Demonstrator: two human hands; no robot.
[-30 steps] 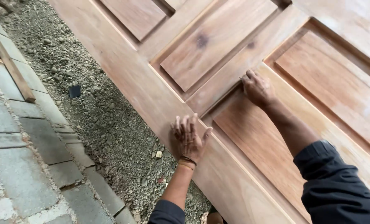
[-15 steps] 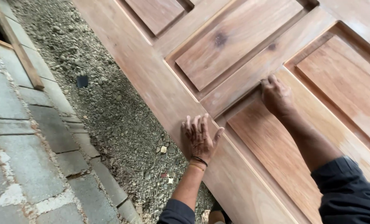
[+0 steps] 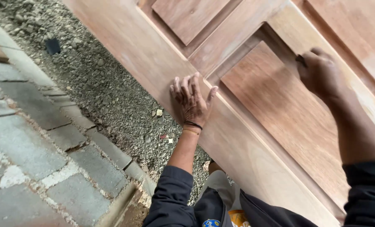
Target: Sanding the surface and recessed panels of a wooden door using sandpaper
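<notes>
Wooden and reddish-brown, the panelled door (image 3: 254,138) is lying at a slant across the right side of the view, and both hands are on it. The left hand (image 3: 191,101) is pressing flat on the door's long outer frame piece, fingers spread wide and gripping nothing, a dark band sitting at the wrist. The right hand (image 3: 318,72) is curled up at the upper corner of a raised panel (image 3: 280,109), right where panel is meeting the recessed groove; the fingers are closed around something small and dark, though what it is cannot be made out. Dark sleeves are covering both forearms, pushed up on the left. Beside the door's edge, loose gravel (image 3: 107,88) is running in a strip, with a small dark object (image 3: 53,45) lying in it, and grey paving stones (image 3: 32,138) are filling the lower left.
</notes>
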